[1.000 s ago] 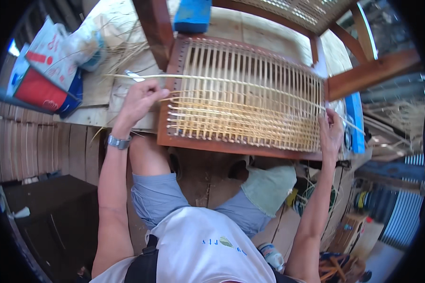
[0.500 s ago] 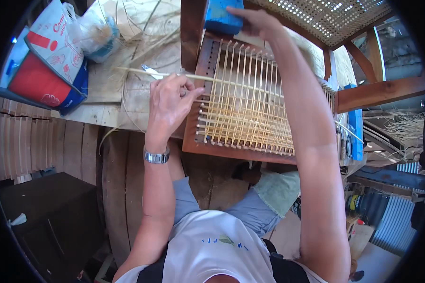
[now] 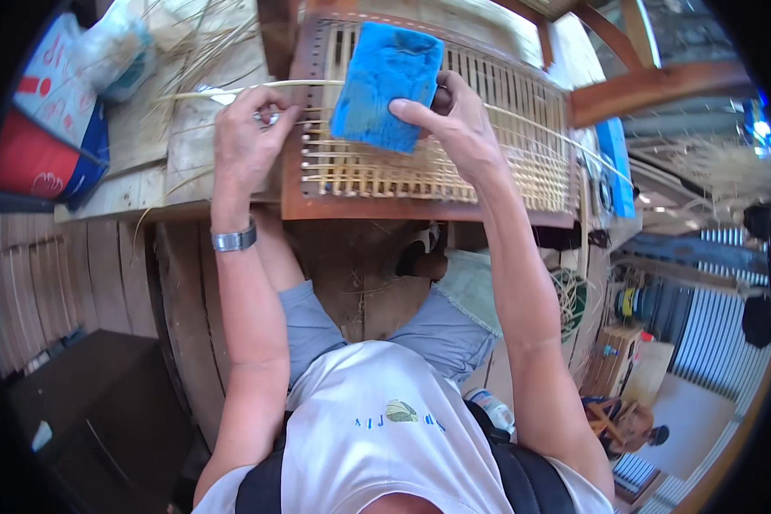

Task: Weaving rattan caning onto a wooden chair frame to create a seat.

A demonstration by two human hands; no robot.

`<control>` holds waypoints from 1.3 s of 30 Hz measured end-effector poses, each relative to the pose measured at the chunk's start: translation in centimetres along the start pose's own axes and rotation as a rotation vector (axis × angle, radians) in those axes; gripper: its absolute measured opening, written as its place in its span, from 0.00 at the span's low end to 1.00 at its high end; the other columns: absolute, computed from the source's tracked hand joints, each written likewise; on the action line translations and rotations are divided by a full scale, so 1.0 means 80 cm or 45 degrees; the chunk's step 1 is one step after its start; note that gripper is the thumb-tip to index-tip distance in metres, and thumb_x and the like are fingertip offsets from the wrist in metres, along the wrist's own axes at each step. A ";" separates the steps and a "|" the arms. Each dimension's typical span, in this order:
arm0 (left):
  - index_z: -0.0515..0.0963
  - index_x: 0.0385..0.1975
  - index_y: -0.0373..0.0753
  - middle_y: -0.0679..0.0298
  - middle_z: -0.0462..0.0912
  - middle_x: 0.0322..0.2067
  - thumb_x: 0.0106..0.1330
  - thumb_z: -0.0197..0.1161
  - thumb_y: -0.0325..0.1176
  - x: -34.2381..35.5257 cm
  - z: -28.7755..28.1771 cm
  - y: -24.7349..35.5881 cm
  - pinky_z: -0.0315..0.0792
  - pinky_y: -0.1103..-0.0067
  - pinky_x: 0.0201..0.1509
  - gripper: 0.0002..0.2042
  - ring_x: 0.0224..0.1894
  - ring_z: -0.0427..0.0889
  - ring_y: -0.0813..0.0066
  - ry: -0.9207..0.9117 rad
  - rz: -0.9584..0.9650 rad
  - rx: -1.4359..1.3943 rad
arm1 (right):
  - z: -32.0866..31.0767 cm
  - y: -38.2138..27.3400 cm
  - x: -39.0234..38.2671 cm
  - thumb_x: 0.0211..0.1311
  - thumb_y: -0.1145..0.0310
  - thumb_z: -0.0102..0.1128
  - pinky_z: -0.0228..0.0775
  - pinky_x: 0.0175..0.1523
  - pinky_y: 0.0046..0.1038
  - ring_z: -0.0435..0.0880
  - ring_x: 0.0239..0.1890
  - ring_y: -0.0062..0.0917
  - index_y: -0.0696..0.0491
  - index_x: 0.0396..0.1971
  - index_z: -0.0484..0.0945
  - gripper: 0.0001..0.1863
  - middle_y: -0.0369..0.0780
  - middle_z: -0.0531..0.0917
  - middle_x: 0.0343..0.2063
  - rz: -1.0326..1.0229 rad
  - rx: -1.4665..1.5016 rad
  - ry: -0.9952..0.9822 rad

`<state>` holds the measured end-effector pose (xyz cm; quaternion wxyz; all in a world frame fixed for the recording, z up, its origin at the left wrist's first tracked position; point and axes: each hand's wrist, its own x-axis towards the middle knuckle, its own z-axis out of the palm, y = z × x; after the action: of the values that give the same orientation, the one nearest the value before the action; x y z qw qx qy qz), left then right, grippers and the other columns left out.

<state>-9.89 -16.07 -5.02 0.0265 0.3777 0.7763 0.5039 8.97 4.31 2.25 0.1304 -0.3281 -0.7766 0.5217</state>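
A flat blue sponge (image 3: pixel 392 73) with darker stains is gripped in my right hand (image 3: pixel 454 128), its thumb over the face and its fingers behind. The sponge hangs over a brown wooden frame (image 3: pixel 381 208) strung with woven cane strips (image 3: pixel 488 176), hiding part of the weave. Left of the frame, my left hand (image 3: pixel 248 137) is closed, thumb and fingers curled together by its edge. Something silvery shows among these fingers; what they hold I cannot make out. A long pale cane strand (image 3: pixel 304 83) runs past the knuckles, behind the sponge and across the frame.
Loose cane strands (image 3: pixel 206 51) lie on the wooden table (image 3: pixel 120 184) at the far left, beside a red, white and blue bag (image 3: pixel 47 107). A wooden chair part (image 3: pixel 660 92) juts in from the right. In the lower right, another person (image 3: pixel 634 428) sits at a distance.
My right hand has brought the sponge from the frame's far edge nearer, over the weave. The left hand stays beside the frame's left edge. The whole view has shifted.
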 end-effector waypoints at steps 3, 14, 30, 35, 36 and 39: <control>0.81 0.30 0.35 0.63 0.80 0.25 0.59 0.72 0.30 -0.001 0.004 -0.003 0.70 0.75 0.35 0.07 0.27 0.75 0.72 -0.023 -0.012 -0.041 | -0.082 0.039 -0.013 0.52 0.56 0.76 0.78 0.49 0.30 0.83 0.47 0.29 0.65 0.62 0.67 0.43 0.46 0.83 0.47 0.092 -0.051 0.209; 0.82 0.33 0.35 0.59 0.86 0.33 0.58 0.71 0.30 -0.007 -0.001 -0.013 0.77 0.71 0.45 0.08 0.37 0.86 0.66 -0.009 0.045 -0.003 | -0.224 0.103 -0.079 0.54 0.62 0.76 0.70 0.31 0.20 0.81 0.32 0.20 0.59 0.52 0.75 0.29 0.38 0.84 0.40 0.133 -0.130 0.984; 0.82 0.34 0.33 0.64 0.83 0.30 0.62 0.69 0.31 -0.001 -0.009 0.025 0.71 0.78 0.47 0.07 0.37 0.78 0.77 -0.108 -0.190 0.098 | -0.150 0.093 -0.040 0.51 0.51 0.73 0.80 0.42 0.30 0.84 0.44 0.30 0.65 0.58 0.73 0.40 0.47 0.82 0.49 0.315 0.070 0.706; 0.82 0.34 0.34 0.68 0.83 0.29 0.63 0.69 0.32 0.001 -0.003 0.004 0.71 0.79 0.45 0.08 0.35 0.76 0.80 -0.152 -0.141 -0.147 | -0.267 0.186 -0.066 0.60 0.60 0.70 0.78 0.38 0.26 0.82 0.37 0.21 0.58 0.49 0.79 0.23 0.38 0.83 0.42 0.123 -0.132 1.021; 0.81 0.33 0.34 0.68 0.82 0.30 0.63 0.70 0.33 -0.001 -0.008 0.016 0.70 0.81 0.42 0.08 0.34 0.75 0.82 -0.171 -0.215 -0.147 | -0.243 0.161 -0.060 0.60 0.61 0.70 0.78 0.39 0.26 0.83 0.38 0.23 0.58 0.50 0.79 0.23 0.38 0.83 0.43 0.066 -0.016 1.061; 0.82 0.31 0.35 0.66 0.83 0.28 0.60 0.73 0.33 -0.007 -0.003 0.016 0.73 0.81 0.40 0.09 0.32 0.79 0.81 -0.065 -0.236 -0.281 | -0.153 0.057 -0.019 0.58 0.58 0.72 0.78 0.46 0.28 0.83 0.46 0.26 0.59 0.56 0.75 0.30 0.42 0.82 0.49 -0.005 0.403 0.842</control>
<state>-8.85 -16.36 -4.05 0.1341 0.3118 0.7468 0.5719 18.49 13.30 3.52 0.4246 -0.4532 -0.6028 0.5010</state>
